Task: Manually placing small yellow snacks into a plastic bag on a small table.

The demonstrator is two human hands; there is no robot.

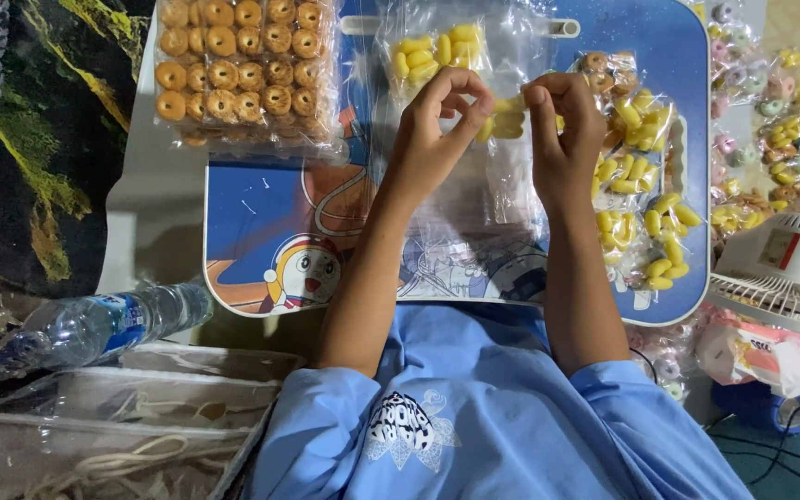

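My left hand (437, 120) and my right hand (562, 125) are raised over a blue cartoon-printed lap table (261, 231). Together they pinch a small clear plastic packet (508, 118) with yellow ring snacks inside, one hand at each side. Under my hands lies a pile of clear plastic bags (474, 204). Another packet of yellow rings (437, 51) rests just beyond my left hand. Several filled packets of yellow rings (645, 194) lie in a row to the right of my right hand.
A large clear pack of brown ring biscuits (238, 69) sits at the table's far left. A plastic water bottle (94, 324) lies at the left. A white fan (780, 268) and heaps of coloured ring snacks (789, 111) stand on the right. Clear bags with string (113, 426) lie near left.
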